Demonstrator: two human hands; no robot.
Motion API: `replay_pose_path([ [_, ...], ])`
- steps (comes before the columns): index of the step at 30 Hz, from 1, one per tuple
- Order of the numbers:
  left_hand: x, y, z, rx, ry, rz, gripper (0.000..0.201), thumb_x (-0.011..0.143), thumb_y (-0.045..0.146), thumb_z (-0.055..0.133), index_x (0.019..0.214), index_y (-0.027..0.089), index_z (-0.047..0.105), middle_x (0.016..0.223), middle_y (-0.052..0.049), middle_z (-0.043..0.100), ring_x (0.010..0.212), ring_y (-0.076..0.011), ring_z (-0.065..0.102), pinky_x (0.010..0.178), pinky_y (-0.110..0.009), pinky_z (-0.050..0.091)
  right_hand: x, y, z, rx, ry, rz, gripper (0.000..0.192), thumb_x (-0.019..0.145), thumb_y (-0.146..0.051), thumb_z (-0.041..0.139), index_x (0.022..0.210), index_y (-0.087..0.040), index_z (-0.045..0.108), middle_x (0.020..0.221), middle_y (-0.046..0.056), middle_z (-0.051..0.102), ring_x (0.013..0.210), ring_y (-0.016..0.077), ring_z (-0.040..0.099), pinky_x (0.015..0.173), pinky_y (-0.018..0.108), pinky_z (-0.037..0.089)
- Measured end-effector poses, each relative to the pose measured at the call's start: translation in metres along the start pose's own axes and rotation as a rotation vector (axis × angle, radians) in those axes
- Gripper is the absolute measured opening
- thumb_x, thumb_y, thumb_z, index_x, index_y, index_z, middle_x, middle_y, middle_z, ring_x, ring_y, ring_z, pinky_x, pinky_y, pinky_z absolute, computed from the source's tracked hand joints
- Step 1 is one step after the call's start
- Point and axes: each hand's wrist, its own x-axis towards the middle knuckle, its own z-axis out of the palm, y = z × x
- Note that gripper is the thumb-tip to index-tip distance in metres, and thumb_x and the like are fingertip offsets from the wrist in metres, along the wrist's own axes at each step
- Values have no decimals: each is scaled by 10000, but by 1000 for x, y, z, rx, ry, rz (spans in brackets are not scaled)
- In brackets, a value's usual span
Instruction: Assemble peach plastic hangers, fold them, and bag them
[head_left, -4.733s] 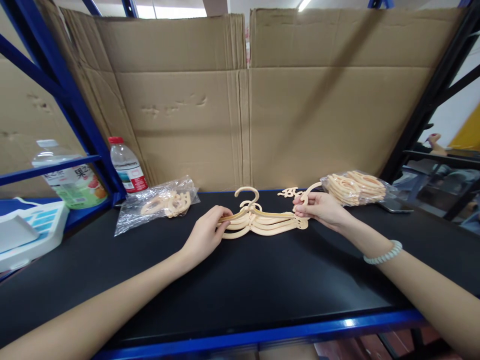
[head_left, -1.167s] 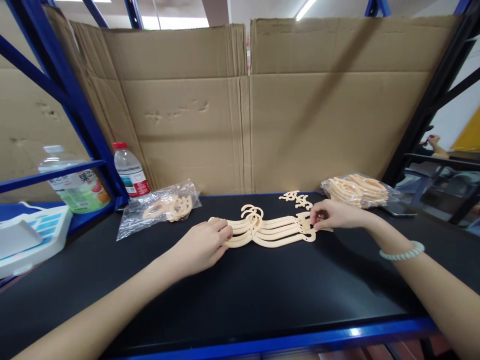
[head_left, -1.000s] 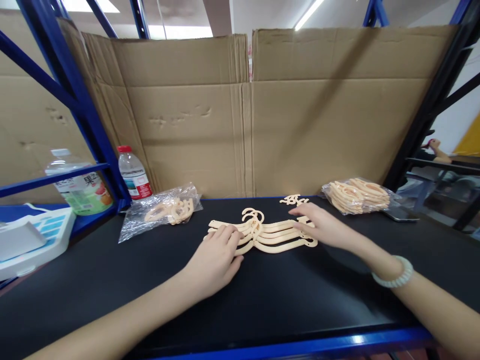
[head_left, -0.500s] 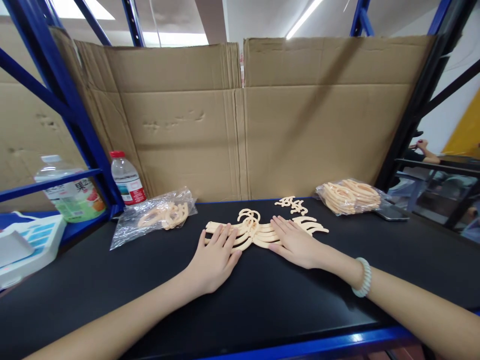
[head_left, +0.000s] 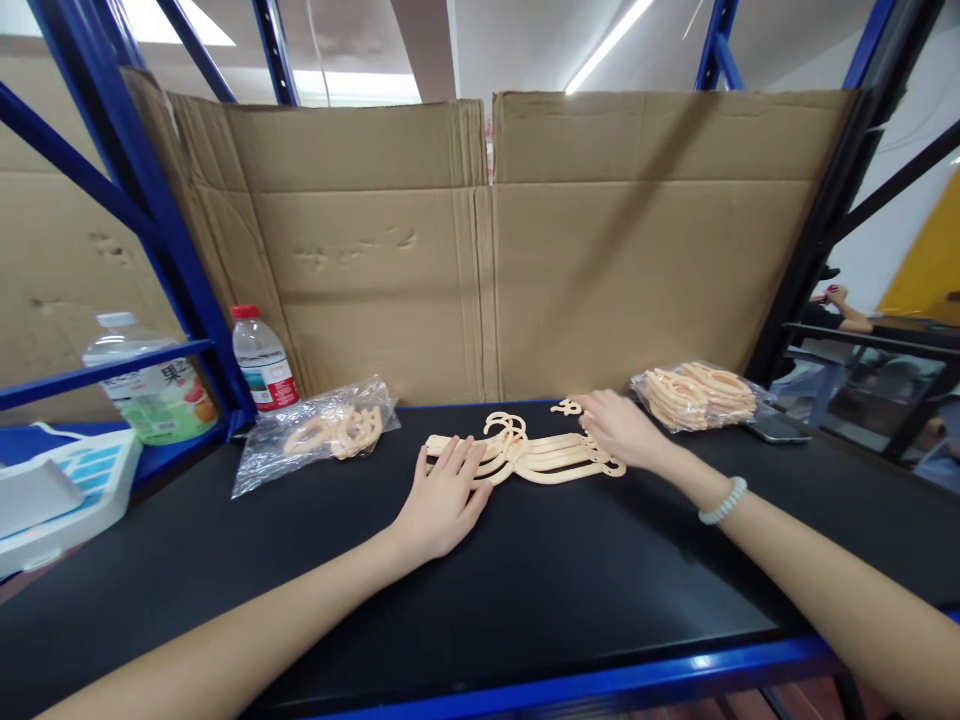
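Several cream plastic hangers (head_left: pixel 555 458) lie stacked on the black tabletop, their hooks (head_left: pixel 504 425) fanned out at the back. My left hand (head_left: pixel 442 500) rests on the left arms of the stack, fingers stretched and spread. Behind the stack's right end, my right hand (head_left: pixel 622 430) reaches over small cream plastic pieces (head_left: pixel 566 407). Its fingers point left and bend down at the pieces, thumb apart. Some of those pieces are hidden under this hand.
A clear bag (head_left: pixel 322 430) with cream parts lies left; another packed bag (head_left: pixel 697 395) sits right, beside a phone (head_left: pixel 776 425). Bottles (head_left: pixel 262 365) and a white-and-blue device (head_left: pixel 75 490) stand left. Cardboard (head_left: pixel 375 250) walls the back. A person (head_left: pixel 844 310) is far right.
My right hand has lifted off the hangers and moved back and right to the small pieces. The hangers' right arms are now closer together. My left hand stays on the stack.
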Motion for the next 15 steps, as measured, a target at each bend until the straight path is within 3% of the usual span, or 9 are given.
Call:
replay_pose_path([
  [3,-2,-1,-1,-58,70,84,398,940,305,364,1305,161,430,1438,-149,433,1376,-302,313,1106,-626,151,7,32,1,-53,-46,109,408,910,-120,324,1260,-99,533,1084,188,652,1050,294,562,873,399,404],
  [6,-3,-1,-4,-155,89,201,204,904,209,395,1075,187,504,1344,-137,516,1322,-264,395,1105,-580,216,10,48,11,-40,-119,141,384,877,-97,383,1197,-133,593,1016,176,675,965,282,610,798,358,426],
  [9,-3,-1,-5,-235,58,263,124,879,161,408,964,213,480,1312,-109,531,1300,-243,417,1105,-566,227,15,45,19,7,-142,136,406,874,-92,386,1211,-176,595,1050,157,675,943,265,629,761,323,433],
  [15,-3,-2,-4,-274,17,255,141,874,143,402,968,222,471,1315,-96,520,1307,-250,405,1096,-581,231,33,31,21,146,-118,110,421,828,-37,406,1185,-138,605,987,122,703,889,211,651,765,255,437],
])
